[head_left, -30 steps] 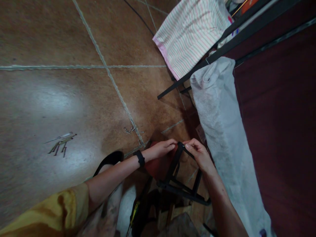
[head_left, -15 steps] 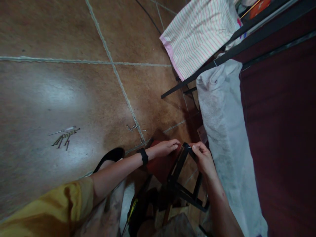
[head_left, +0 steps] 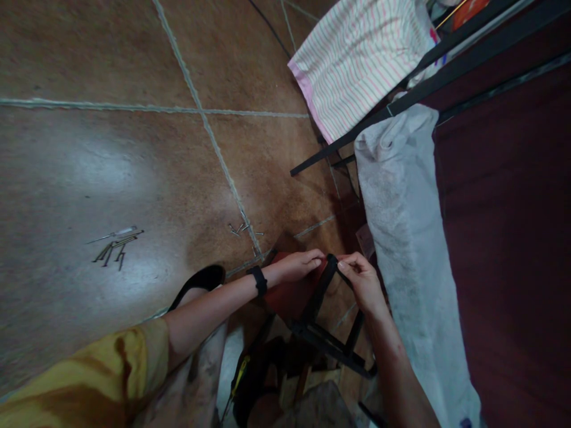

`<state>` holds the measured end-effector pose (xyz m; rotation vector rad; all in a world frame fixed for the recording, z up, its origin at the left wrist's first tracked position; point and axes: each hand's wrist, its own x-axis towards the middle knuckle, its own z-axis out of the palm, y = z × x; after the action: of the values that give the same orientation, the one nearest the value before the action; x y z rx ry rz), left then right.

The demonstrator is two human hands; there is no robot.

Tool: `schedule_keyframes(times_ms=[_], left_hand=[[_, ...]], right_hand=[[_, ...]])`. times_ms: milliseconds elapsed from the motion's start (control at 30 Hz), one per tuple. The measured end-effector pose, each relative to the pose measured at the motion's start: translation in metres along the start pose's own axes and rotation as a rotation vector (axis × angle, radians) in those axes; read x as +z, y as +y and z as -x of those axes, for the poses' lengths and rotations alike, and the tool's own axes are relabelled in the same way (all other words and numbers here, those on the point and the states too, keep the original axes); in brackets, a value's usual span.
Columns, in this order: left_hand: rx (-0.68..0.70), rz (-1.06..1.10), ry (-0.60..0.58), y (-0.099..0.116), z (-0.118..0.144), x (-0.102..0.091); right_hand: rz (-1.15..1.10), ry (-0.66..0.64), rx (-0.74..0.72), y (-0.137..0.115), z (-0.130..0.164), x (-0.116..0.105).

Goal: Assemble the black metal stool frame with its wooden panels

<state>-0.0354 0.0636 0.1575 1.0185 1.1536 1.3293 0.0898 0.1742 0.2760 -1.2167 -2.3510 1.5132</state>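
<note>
Beside the red panel (head_left: 285, 296), the black frame (head_left: 316, 297) sits with its corner pinched by my right hand (head_left: 364, 279); whether my left hand (head_left: 301, 266) grips, I cannot confirm. One-sided hold could let it twist.

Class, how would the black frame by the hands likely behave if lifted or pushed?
The black frame is probably stiff, as its bars look straight. It may be light for its size, with open gaps between slim bars. Its angular corners make rolling unlikely.

The right hand (head_left: 366, 286) partly hides the black frame (head_left: 317, 297).
</note>
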Motion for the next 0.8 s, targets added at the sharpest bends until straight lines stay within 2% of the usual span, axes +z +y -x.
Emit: schedule_keyframes(times_ms=[300,467,600,667,800], left_hand=[[-0.035,-0.005,0.007,0.003,0.003,-0.002],[-0.017,0.042,-0.012,-0.001,0.002,0.002],[-0.023,0.075,-0.035,-0.001,0.003,0.0],[0.025,0.139,-0.068,0.0,0.003,-0.002],[0.115,0.321,-0.21,-0.001,0.006,-0.002]], right_hand=[[0.048,-0.028,-0.005,0.0,0.002,0.0],[-0.041,-0.077,0.084,0.005,0.001,-0.006],[-0.076,-0.034,0.117,0.009,0.0,-0.007],[-0.087,-0.016,0.118,0.01,0.0,-0.006],[-0.092,-0.009,0.137,0.011,0.001,-0.007]])
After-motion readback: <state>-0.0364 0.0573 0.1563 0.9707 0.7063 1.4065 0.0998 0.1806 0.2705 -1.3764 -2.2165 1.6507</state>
